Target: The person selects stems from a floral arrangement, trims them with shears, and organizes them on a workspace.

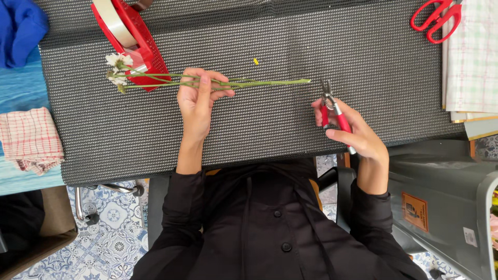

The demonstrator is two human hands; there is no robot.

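My left hand [197, 102] grips a small bunch of green flower stems [259, 83] held level over the black woven table mat [259, 46]. The white blooms [116, 67] point left and the cut ends point right. My right hand [358, 135] holds red-handled pruning shears [332, 109], blades up, a little to the right of and below the stem ends. The shears do not touch the stems.
A red tape dispenser [132, 36] lies behind the blooms. Red scissors [438, 18] rest at the far right beside checked paper sheets [472, 57]. A red checked cloth [31, 140] and blue fabric [18, 28] lie left. A grey bin [441, 197] stands at my right.
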